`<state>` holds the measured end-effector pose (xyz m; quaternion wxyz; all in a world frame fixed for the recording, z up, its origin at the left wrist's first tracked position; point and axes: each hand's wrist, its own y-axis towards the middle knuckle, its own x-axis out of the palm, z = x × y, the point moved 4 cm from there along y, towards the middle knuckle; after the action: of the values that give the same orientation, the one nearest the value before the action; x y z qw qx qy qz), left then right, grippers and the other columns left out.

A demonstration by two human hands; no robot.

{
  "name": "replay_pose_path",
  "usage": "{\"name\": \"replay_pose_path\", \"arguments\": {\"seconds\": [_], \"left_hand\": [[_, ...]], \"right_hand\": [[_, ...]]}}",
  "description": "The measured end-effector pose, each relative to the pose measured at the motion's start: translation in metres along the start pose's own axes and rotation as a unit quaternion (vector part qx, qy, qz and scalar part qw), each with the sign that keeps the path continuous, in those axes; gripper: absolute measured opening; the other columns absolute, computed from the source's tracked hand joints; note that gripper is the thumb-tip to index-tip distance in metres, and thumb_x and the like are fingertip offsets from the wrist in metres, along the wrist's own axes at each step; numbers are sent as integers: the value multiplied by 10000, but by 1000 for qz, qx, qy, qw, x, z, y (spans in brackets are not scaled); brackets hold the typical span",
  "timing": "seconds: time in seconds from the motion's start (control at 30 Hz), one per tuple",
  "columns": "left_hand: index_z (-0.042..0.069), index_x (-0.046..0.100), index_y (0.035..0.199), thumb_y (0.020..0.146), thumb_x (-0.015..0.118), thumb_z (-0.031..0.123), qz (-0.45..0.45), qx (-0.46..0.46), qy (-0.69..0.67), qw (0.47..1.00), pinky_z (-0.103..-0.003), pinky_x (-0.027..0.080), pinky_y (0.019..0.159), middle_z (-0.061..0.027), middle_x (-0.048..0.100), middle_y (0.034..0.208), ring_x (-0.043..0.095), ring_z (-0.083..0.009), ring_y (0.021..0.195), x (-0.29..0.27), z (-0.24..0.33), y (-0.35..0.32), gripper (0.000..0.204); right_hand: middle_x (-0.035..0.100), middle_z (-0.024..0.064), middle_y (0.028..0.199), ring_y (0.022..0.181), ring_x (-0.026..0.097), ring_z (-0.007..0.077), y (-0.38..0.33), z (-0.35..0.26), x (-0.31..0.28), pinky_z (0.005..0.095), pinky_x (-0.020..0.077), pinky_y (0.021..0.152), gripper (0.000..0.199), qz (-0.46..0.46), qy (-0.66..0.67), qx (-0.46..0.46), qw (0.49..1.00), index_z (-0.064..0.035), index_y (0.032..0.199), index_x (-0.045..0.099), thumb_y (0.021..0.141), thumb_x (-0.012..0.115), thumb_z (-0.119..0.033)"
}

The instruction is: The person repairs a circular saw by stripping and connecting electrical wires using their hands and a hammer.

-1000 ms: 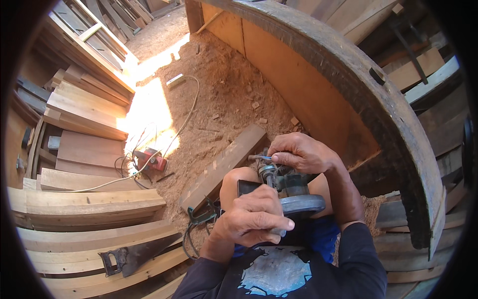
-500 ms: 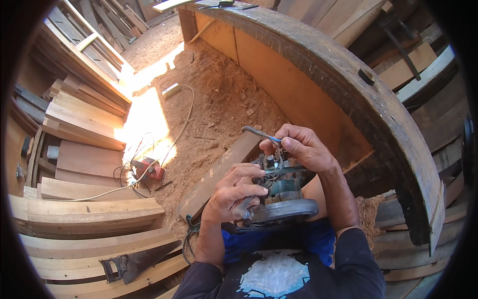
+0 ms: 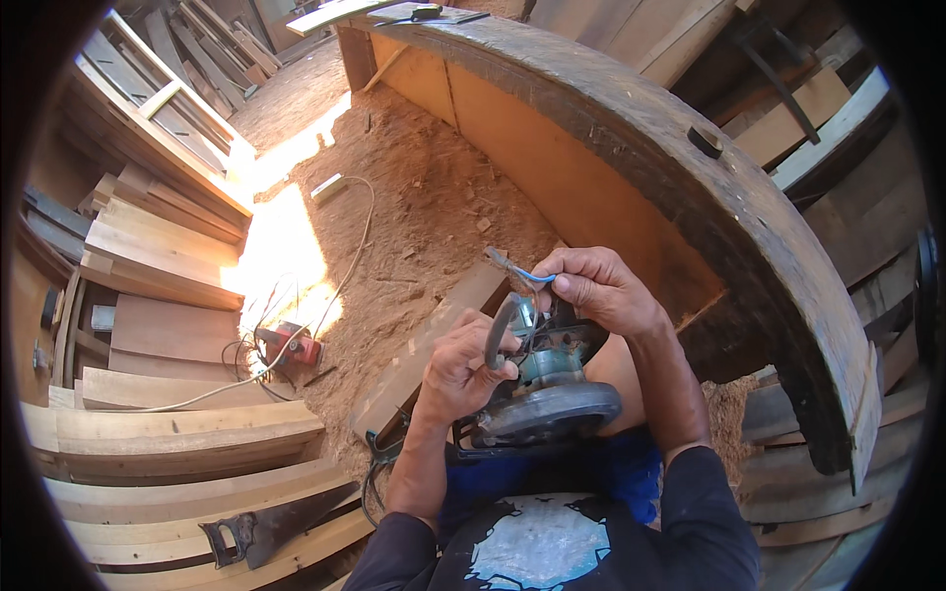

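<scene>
Teal metal power tool (image 3: pixel 554 367) looks heavy, so I'd support its round black base (image 3: pixel 555 412), left hand (image 3: pixel 456 366) clasping its curved grey tube (image 3: pixel 499 329), right hand (image 3: pixel 599 288) pinching delicate-looking blue wire (image 3: pixel 537 279) beyond it.

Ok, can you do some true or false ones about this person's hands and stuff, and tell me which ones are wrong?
1. The right hand pinches a blue wire. True.
2. The left hand holds the handsaw. False: it is on the green power tool; the handsaw lies on wooden boards.
3. The red tool lies to the person's right. False: it lies to the left.
4. The sleeves are dark. True.
</scene>
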<state>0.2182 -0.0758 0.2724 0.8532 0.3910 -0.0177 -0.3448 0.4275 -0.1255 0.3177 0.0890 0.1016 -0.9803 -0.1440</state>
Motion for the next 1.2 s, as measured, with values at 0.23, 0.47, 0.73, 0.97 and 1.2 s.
{"name": "replay_pose_path", "arguments": {"seconds": [0.23,0.47,0.73,0.97,1.2], "left_hand": [[52,632,1172,802,882,101,12,-23,-108,994,-307,552,803,-97,731,974,720,-201,915,2,0,-5,450],[-22,438,1455,772,826,-24,5,-88,-68,994,-400,497,1027,-116,746,1035,727,-223,1006,-7,17,0,786],[-57,299,1589,851,752,-11,-170,-20,59,984,-424,423,1122,-115,771,1090,657,-233,1182,-29,24,10,867],[29,707,1244,861,777,61,-28,-126,54,990,-349,575,839,-139,764,980,747,-246,913,-12,34,12,391],[12,719,1108,908,743,72,18,-141,92,986,-322,566,693,-99,726,768,736,-195,740,-4,26,15,210]], "right_hand": [[703,31,939,882,631,76,0,-15,-3,252,510,779,184,-11,-34,51,998,2,1114,736,1029,653,-138],[680,0,883,824,602,71,-1,-25,1,240,484,751,141,-78,-74,30,994,-13,1058,747,1015,659,-116],[683,7,884,822,614,78,5,-14,-1,236,493,748,158,-142,4,18,990,12,1032,734,1006,667,-129],[707,25,880,798,642,82,8,-6,1,235,511,743,173,-201,-2,33,979,18,1036,732,1016,657,-137],[700,26,902,821,639,92,1,-29,16,253,515,750,210,-26,-80,17,996,26,1097,695,1026,650,-166]]}}
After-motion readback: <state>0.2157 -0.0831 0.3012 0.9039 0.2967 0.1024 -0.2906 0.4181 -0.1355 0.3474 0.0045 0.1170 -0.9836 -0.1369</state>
